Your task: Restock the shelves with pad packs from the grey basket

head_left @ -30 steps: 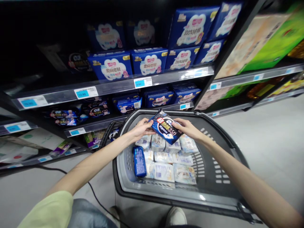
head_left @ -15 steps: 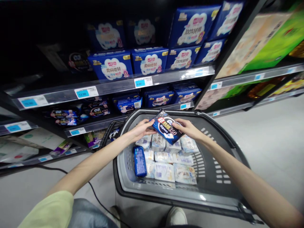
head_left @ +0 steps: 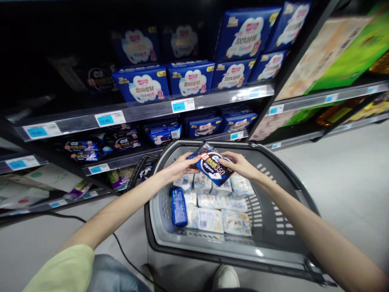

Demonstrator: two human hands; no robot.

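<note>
Both my hands hold a dark blue pack of sanitary pads (head_left: 212, 167) marked 350, tilted above the basket. My left hand (head_left: 184, 166) grips its left end, thumb on top. On its right edge my right hand (head_left: 238, 164) is closed, fingers over the front. Below is the grey shopping basket (head_left: 264, 243) with a slotted floor. Several white soft packs (head_left: 210, 220) lie in rows in its left part. A blue pack (head_left: 178, 207) stands against them at the left. The held pack hides part of the back row.
Ahead, a dark shelf (head_left: 146, 108) carries several blue packs (head_left: 142, 85) with cloud labels. More packs (head_left: 206, 126) sit on the lower shelf. Green and beige boxes (head_left: 343, 56) stand at the right. A black cable (head_left: 117, 239) crosses the floor at the left, near my shoe (head_left: 226, 278).
The pack has tilted slightly in my hands, and my left hand has shifted a little along its left end. Basket and shelf goods have stayed in place.
</note>
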